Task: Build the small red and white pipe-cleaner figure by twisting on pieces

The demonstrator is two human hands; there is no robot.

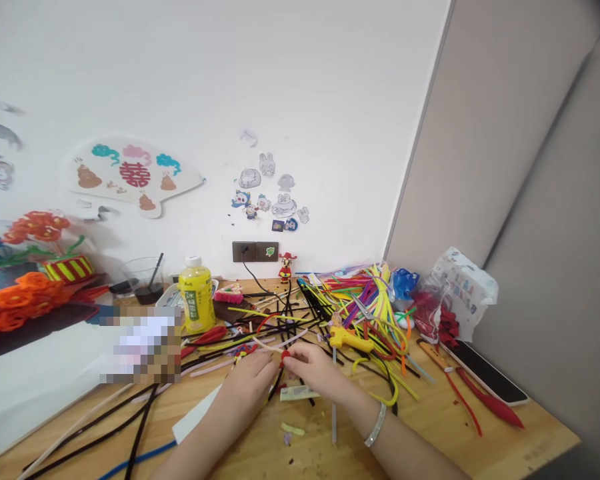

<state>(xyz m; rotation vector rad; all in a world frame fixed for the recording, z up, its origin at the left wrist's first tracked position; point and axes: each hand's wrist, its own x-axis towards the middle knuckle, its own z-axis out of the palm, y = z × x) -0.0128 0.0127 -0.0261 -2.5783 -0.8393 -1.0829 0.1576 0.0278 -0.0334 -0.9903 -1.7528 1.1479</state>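
My left hand (250, 381) and my right hand (314, 371) meet over the wooden table (480, 440), fingers pinched together around a small red piece (285, 357) of pipe cleaner. Black pipe cleaners (280, 390) run under and between the hands. A silver bracelet (376, 425) sits on my right wrist. A yellow glue gun (349, 339) lies just beyond my right hand. A white paper scrap (296, 393) lies below the fingers.
A heap of coloured pipe cleaners (370, 300) fills the back right. A yellow drink bottle (196, 303), red scissors (205, 337), a glass cup (144, 279) and orange pipe-cleaner flowers (30, 293) stand at left. A phone (485, 372) and red tool (490, 403) lie at right.
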